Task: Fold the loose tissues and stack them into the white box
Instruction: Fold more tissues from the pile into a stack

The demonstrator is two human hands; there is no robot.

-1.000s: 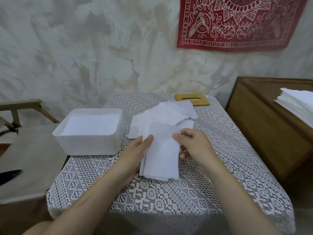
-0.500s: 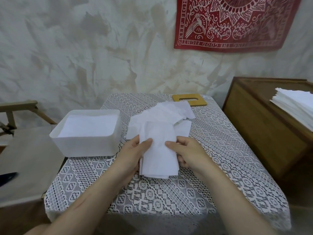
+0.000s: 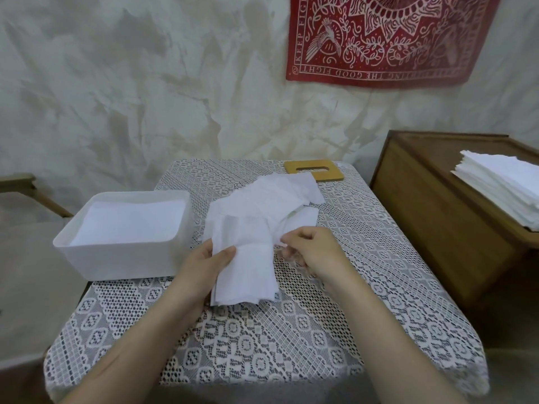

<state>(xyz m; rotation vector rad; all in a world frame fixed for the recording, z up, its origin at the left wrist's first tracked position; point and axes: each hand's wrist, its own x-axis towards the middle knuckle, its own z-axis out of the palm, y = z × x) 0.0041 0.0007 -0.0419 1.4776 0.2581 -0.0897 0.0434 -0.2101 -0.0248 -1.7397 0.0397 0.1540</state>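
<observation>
Holding: left hand (image 3: pixel 204 266) grips the folded tissue (image 3: pixel 248 269) at its left edge, thumb laid on top and fingers hidden beneath.
Right hand (image 3: pixel 312 249): fingers curled, thumb and forefinger pinch the same tissue at its upper right edge; fingertips are blurred.
Tissue position: between the two hands, a long narrow strip running from the hands toward the person, with its near end resting on the lace tablecloth (image 3: pixel 262 345).
Loose tissues (image 3: pixel 271 199): a crumpled white pile just behind the held strip, touching its far end and spreading toward the table's back edge.
White box (image 3: pixel 125 258): on the table's left side, just beside the left hand, open on top.
Box contents: flat white stacked tissues (image 3: pixel 131 223) filling it to near the rim.
Wooden lid (image 3: pixel 313 170): slotted, flat at the table's far edge, behind the loose pile.
Right side: wooden cabinet (image 3: pixel 437 228) beside the table, with a tall tissue stack (image 3: pixel 501 185) on top.
Wall: red printed cloth (image 3: pixel 379 39) hanging at upper right.
Left edge: part of a wooden chair frame (image 3: pixel 29 193).
</observation>
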